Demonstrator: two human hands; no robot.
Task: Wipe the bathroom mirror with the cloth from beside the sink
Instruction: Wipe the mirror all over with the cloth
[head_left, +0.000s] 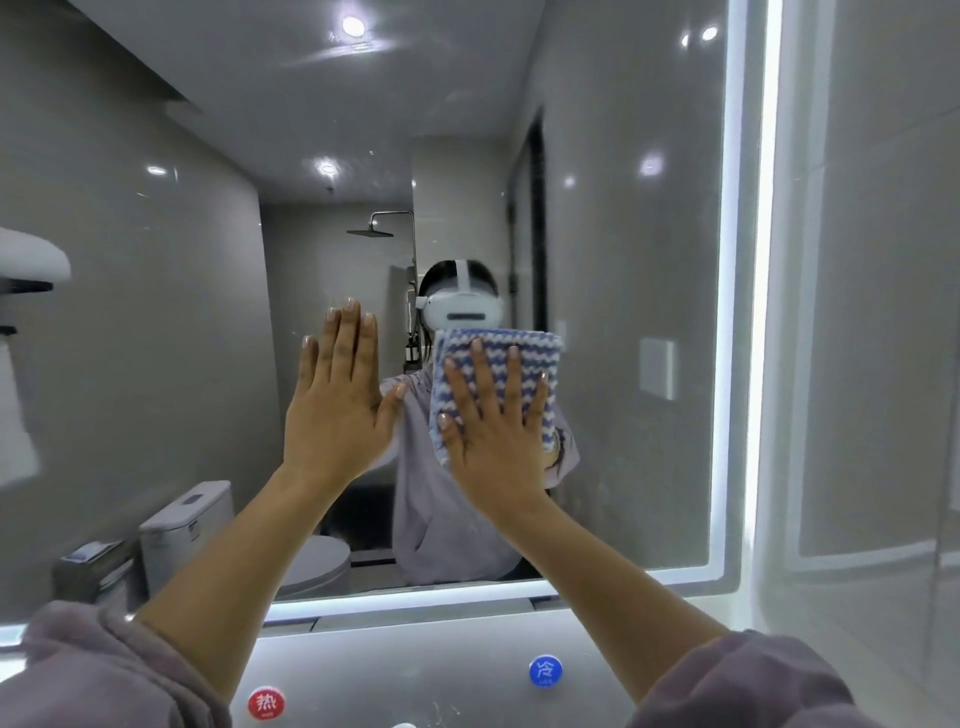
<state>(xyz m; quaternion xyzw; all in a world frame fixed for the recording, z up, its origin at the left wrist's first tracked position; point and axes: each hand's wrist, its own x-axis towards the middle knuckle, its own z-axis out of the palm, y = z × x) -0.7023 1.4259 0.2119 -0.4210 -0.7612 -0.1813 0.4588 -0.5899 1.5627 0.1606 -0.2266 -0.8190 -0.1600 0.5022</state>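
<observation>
Centre of frame: right hand (496, 436) presses blue-and-white striped cloth (530, 345) flat against mirror (156, 338), fingers (517, 379) spread and straight, not curled round it. Left of it: left hand (337, 410), released, fingers together and straight, holding nothing; palm apparently on the mirror, contact unclear.

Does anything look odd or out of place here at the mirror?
One thing: the bare left hand seems to rest flat on the mirror beside the cloth, which the right hand presses to the glass; it may leave fingerprints. Nothing looks spilled or damaged.
</observation>
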